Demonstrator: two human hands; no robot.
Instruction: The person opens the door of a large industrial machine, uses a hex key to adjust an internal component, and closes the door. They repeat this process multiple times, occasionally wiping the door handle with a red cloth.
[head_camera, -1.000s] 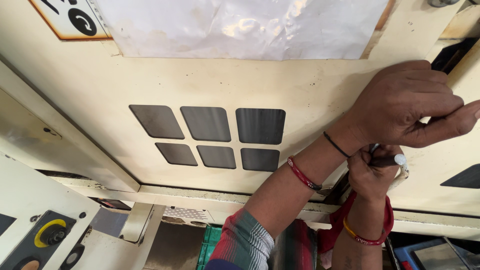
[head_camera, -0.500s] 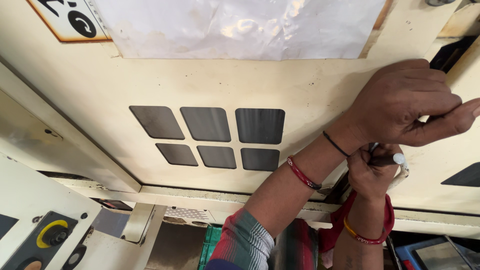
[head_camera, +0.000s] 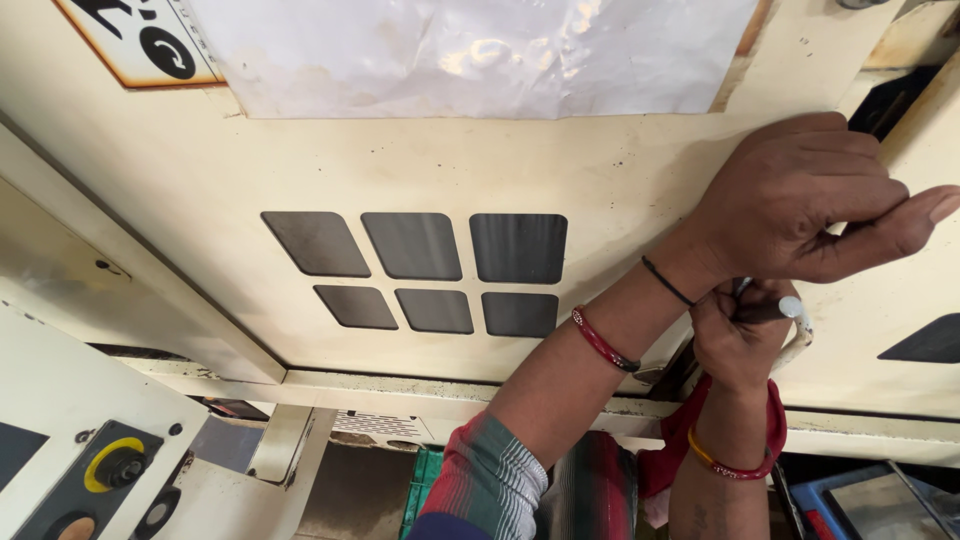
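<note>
Seems to be mid-step in working a small lever at the right edge of a cream machine panel; right hand clenched tight round a dark handle with a white tip, knuckles up, wrist just below the left forearm; left hand laid above it against the panel's right edge, fingers curled, thumb stretched out to the right; cannot tell whether those curled fingers pinch anything, hidden as the undersides are. Handle sits just beside the panel's lower right corner, touching nothing visible but the fist around it.

By judgement, calls for a steady grip on the handle and a firm brace from the upper hand, with care for the crossed wrists, close enough to foul each other.

Panel painted cream, scuffed and speckled with dark spots; six dark squares set in two rows at its middle; a crinkled plastic-covered sheet fixed along the top. Below, a ledge with chipped paint; at lower left a control plate with a yellow-ringed knob. A red cloth hangs near the right wrist; a green crate and a blue tray show underneath, well apart.
</note>
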